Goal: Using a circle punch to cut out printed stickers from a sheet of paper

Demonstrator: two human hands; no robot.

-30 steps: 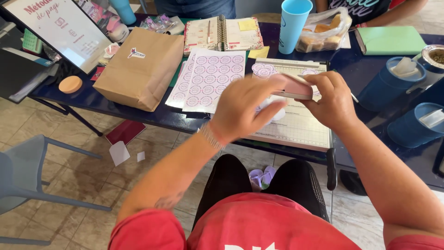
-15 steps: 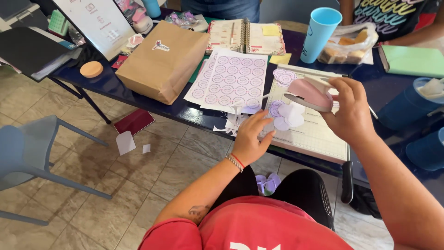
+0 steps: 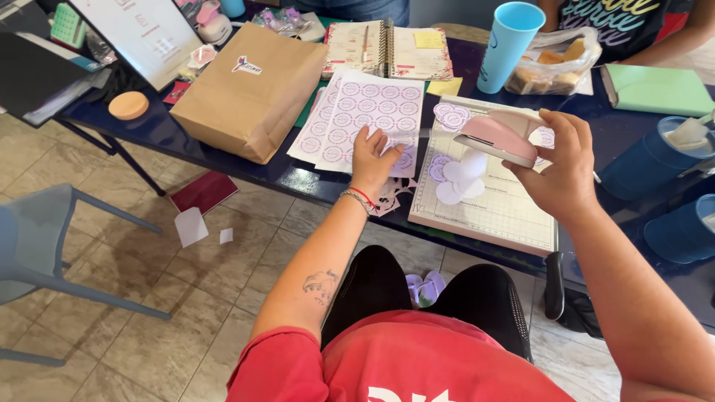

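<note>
The person sat at the dark blue table (image 3: 223,152), the gridded cutting mat (image 3: 506,212) before them to catch the cut paper circles (image 3: 460,179). Above the mat, the right hand (image 3: 562,167) was clamped around a pink paper punch (image 3: 500,134), lifted clear. Left of the mat, the left hand (image 3: 376,156) lay fingers spread on the sheet of printed round labels (image 3: 372,115), gripping nothing.

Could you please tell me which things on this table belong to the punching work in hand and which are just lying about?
In use:
- pink punch, held in the right hand
- printed sheets, under the left hand
- cut circles
- grid mat

Lying about:
- paper bag
- blue cup
- notebook
- green book
</note>
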